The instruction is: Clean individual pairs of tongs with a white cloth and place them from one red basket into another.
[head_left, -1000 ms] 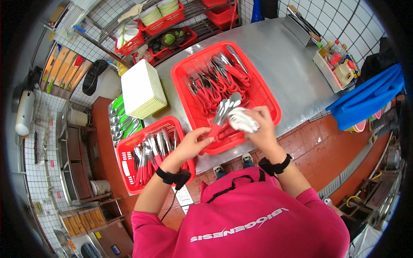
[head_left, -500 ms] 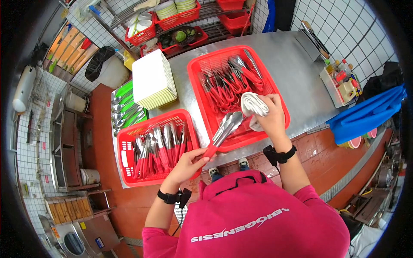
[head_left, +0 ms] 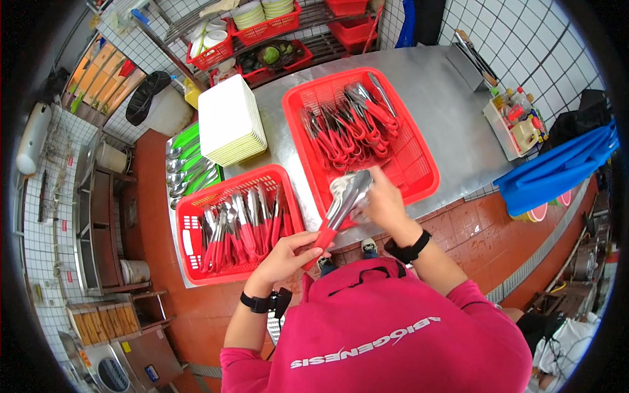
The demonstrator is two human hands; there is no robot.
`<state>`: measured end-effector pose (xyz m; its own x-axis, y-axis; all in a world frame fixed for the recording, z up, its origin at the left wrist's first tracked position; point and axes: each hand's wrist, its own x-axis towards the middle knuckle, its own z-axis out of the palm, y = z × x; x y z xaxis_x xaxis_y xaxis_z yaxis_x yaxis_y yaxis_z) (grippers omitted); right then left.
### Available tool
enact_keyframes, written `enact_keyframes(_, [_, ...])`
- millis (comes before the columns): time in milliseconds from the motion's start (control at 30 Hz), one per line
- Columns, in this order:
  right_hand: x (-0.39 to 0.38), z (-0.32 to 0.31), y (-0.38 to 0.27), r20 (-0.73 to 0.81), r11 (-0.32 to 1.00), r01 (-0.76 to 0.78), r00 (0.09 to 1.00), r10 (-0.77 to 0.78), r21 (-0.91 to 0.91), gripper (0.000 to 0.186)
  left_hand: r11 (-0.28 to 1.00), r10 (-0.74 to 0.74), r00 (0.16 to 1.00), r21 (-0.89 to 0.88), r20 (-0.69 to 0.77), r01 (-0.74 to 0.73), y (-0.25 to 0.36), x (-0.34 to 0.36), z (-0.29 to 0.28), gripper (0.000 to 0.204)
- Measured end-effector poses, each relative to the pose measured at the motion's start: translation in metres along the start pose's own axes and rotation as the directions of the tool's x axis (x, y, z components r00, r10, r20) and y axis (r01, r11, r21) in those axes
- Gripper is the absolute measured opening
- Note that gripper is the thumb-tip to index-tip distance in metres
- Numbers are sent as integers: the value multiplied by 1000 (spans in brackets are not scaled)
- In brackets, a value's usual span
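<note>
My left hand grips the red handle of a pair of steel tongs, holding them slanted over the table's near edge. My right hand presses a white cloth around the tongs' steel jaws. Just beyond lies a large red basket with several red-handled tongs. To the left, a smaller red basket holds several more tongs laid side by side.
A stack of cream square plates sits on the steel table. Ladles with green handles lie at the left edge. A caddy of condiment bottles stands at right; a wire shelf with red baskets is behind.
The tongs have swung down toward me, my left hand sliding along the red handle. My right hand with the cloth has moved from the big basket's edge onto the jaws.
</note>
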<state>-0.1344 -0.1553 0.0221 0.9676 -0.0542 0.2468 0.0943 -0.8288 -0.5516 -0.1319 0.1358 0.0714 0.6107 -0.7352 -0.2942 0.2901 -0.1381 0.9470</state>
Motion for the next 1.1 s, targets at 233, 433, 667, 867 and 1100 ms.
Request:
enact_keyframes(233, [20,-44,58,-241,986,-162,956,164,30,56,862,206,977,481,-51,-157,3,-13,-2,32])
enact_keyframes(433, [14,-65,64,-318,971,-169,923,216,169,50,28,558,824,991,95,-134,6,-6,-9,39])
enact_keyframes(667, [24,-82,0,-261,964,61,965,8,258,51,-287,550,786,948,283,-141,-1,4,-18,47])
enact_keyframes(867, [18,-53,-37,231,981,169,955,-187,96,47,-320,525,786,931,326,-173,-6,4,-20,47])
enact_keyframes(1100, [13,-71,12,195,1000,6,981,-8,12,40,-191,617,771,980,157,-47,-5,-25,-31,46])
